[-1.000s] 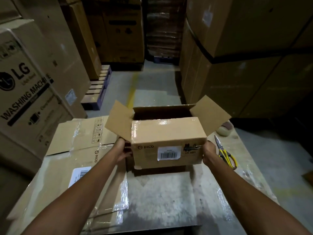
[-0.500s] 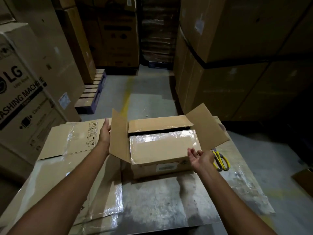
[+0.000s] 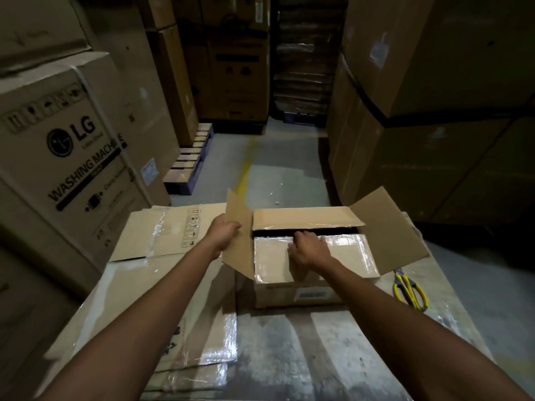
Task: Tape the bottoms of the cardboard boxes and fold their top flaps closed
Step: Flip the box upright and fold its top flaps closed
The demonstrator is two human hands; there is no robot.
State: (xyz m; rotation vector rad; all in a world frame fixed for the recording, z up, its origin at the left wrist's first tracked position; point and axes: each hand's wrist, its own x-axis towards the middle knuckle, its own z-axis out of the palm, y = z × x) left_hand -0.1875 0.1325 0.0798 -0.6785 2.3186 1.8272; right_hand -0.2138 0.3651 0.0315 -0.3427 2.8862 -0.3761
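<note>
Metal tabletop bears the cardboard box; left hand grips its left flap, right hand curls over the near flap.

Brown cardboard box at centre right of the frame, standing upright, near long flap folded flat with glossy tape over it, far long flap folded in, dark gap between them, left end flap raised, right end flap splayed outward, taped flattened boxes stacked at lower left.

Box on table centre; flattened cartons left of it; scissors right
</note>
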